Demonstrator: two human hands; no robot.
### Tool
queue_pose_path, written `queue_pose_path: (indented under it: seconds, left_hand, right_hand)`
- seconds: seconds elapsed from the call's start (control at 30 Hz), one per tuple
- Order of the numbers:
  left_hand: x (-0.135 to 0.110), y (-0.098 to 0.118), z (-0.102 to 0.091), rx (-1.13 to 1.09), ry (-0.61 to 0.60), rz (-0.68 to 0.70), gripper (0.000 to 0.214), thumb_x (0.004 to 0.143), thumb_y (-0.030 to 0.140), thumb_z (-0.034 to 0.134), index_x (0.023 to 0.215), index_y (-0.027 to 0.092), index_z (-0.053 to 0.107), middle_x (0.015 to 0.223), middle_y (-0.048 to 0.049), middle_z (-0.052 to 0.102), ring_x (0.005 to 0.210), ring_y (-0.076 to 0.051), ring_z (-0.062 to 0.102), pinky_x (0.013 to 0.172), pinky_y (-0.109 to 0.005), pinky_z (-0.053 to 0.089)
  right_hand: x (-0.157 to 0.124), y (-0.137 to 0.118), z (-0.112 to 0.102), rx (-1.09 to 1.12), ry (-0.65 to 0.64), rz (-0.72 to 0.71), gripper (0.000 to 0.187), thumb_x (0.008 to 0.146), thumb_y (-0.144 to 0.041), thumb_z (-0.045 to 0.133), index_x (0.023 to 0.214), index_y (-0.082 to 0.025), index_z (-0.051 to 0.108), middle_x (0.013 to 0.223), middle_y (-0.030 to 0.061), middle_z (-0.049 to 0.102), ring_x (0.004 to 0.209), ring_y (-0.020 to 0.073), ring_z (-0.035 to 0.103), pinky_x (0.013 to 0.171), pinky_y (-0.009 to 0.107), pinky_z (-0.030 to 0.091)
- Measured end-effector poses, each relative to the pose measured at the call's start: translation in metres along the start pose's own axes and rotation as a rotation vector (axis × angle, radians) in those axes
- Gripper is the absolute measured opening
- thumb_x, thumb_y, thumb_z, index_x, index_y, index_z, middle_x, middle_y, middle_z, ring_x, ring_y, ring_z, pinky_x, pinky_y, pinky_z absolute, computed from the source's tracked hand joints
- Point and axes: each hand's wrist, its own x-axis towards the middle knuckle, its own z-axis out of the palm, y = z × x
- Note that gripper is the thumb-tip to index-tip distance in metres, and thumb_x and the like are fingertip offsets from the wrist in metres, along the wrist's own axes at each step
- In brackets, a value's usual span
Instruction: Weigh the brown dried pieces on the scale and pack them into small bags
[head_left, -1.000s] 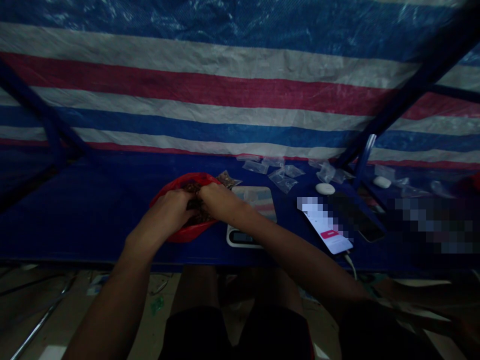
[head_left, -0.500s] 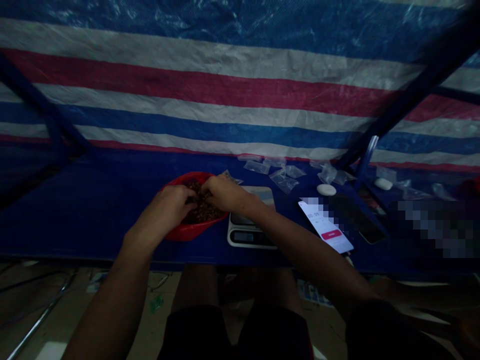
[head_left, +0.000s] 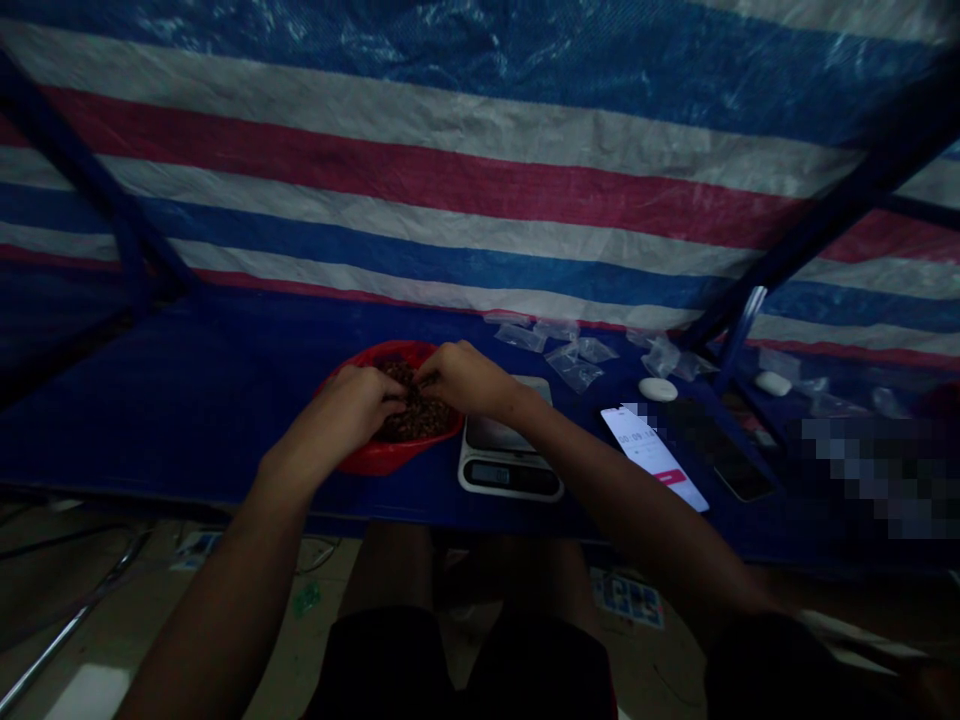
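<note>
On the blue tabletop point(head_left: 187, 420), in front of the person and a little left of the middle, sits one red plastic bag point(head_left: 379, 460), its mouth spread wide around a heap of small brown pieces point(head_left: 420, 420), too many and too small to count. Both hands reach into it. The left hand point(head_left: 349, 402) comes in over the near left rim, fingers curled and thumb close to them; the right hand point(head_left: 465, 380) comes over the right rim, fingers bent down, the gap to its thumb narrow. Fingertips of both are among the brown pieces, and whether either hand grips any cannot be told.

Just right of the bag stands one white digital scale point(head_left: 510, 478), its platform partly under the right forearm, its display lit. Behind the scale lie about five small clear plastic bags point(head_left: 574, 368), with roughly three more to their right; others farther right are too dim to count. Two white oval cases point(head_left: 658, 389) rest near these, well apart. Two phones lie side by side: one lit phone point(head_left: 656, 460) showing a timer and one dark phone point(head_left: 739, 468). One striped tarpaulin point(head_left: 450, 180) hangs behind, between blue metal bars point(head_left: 817, 230).
</note>
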Motion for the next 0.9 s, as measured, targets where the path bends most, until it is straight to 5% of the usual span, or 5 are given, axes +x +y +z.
queue_pose_path:
  seconds: [0.27, 0.6, 0.73, 0.9]
  left_hand:
    - [-0.001, -0.001, 0.001, -0.006, 0.036, 0.003, 0.031, 0.094, 0.024, 0.058, 0.101, 0.027, 0.088, 0.102, -0.0039, 0.086, 0.090, -0.024, 0.079, 0.080, -0.033, 0.053]
    - [-0.003, -0.008, 0.004, -0.036, 0.033, -0.077, 0.034, 0.095, 0.022, 0.060, 0.115, 0.020, 0.086, 0.119, -0.0100, 0.084, 0.108, -0.028, 0.080, 0.096, -0.038, 0.059]
    - [-0.002, -0.010, 0.005, -0.053, 0.038, -0.080, 0.031, 0.093, 0.024, 0.062, 0.113, 0.022, 0.087, 0.115, -0.0091, 0.085, 0.104, -0.028, 0.080, 0.091, -0.037, 0.059]
    - [0.000, -0.008, 0.007, -0.021, 0.016, -0.045, 0.031, 0.094, 0.025, 0.061, 0.109, 0.023, 0.088, 0.111, -0.0078, 0.086, 0.101, -0.028, 0.080, 0.088, -0.035, 0.058]
  right_hand:
    - [-0.003, 0.000, -0.003, 0.032, 0.031, -0.016, 0.031, 0.093, -0.008, 0.062, 0.110, -0.019, 0.086, 0.112, 0.0076, 0.085, 0.100, 0.0188, 0.075, 0.089, 0.028, 0.047]
    - [-0.060, 0.008, -0.064, 0.081, 0.103, 0.114, 0.024, 0.093, -0.016, 0.070, 0.108, -0.021, 0.088, 0.105, 0.0036, 0.086, 0.091, 0.0197, 0.076, 0.085, 0.031, 0.053]
    - [-0.085, 0.014, -0.081, 0.002, 0.035, 0.177, 0.023, 0.091, -0.017, 0.071, 0.106, -0.023, 0.088, 0.101, 0.0038, 0.086, 0.089, 0.0216, 0.078, 0.083, 0.033, 0.056]
    - [-0.090, 0.020, -0.076, -0.017, -0.033, 0.170, 0.022, 0.090, -0.015, 0.073, 0.104, -0.023, 0.088, 0.105, 0.0045, 0.086, 0.096, 0.0206, 0.080, 0.089, 0.032, 0.056]
